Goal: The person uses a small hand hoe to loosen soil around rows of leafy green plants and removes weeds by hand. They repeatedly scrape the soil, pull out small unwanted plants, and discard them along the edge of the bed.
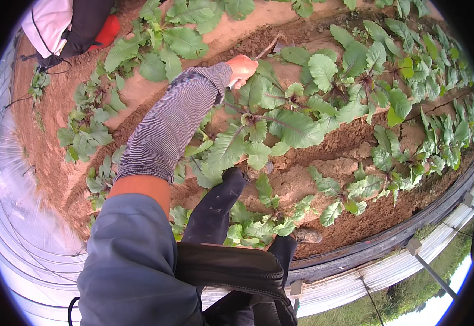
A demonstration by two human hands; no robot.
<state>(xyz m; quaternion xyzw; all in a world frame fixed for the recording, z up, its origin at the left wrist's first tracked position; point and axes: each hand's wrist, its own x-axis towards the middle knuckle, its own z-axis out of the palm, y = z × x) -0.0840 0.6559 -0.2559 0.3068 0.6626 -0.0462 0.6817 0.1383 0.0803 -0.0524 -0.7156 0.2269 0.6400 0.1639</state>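
Note:
My left hand [243,70], in a striped grey sleeve cover, is closed in a fist at the upper middle. From it a thin, brownish rod-like thing [267,48] with a bent tip reaches up and right over the soil; its kind is not clear. A small whitish bit shows below the fist. Just below and right of the hand spreads a leafy plant [253,120] with purplish stems and broad green leaves. A small pale flat piece [279,47] lies near the bent tip. My right hand is out of view.
More leafy plants [357,61] grow in rows on soil ridges. At the upper left is another person [86,24] in dark clothing, with something red beside them. Plastic sheeting [21,228] curves along the left. My legs, boots and a black bag [228,267] are below.

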